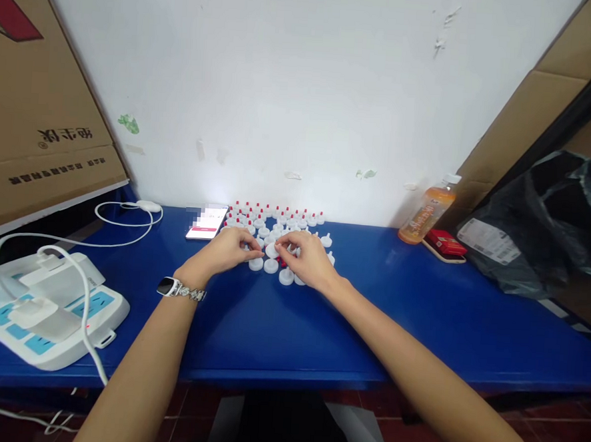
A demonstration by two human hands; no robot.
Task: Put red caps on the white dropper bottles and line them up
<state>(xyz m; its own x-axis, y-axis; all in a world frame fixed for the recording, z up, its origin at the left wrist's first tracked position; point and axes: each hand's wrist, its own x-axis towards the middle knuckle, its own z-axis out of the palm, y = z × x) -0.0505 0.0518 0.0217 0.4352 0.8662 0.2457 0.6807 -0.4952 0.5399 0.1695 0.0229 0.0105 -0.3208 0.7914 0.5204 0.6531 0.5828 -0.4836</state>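
Several small white caps, many with red tips (276,217), stand in rows on the blue table (279,327) near the wall. My left hand (231,249) and my right hand (306,258) meet over the front rows. Both pinch with curled fingers around one white cap (272,249) held between them. A watch (174,287) sits on my left wrist. A few plain white caps (271,266) lie just in front of my fingers.
A phone (206,222) lies left of the caps. A white power strip (44,312) with plugs and cables covers the left end. An orange drink bottle (426,219), a red pack (445,243) and a black bag (546,223) sit at right. Cardboard (37,98) leans at left.
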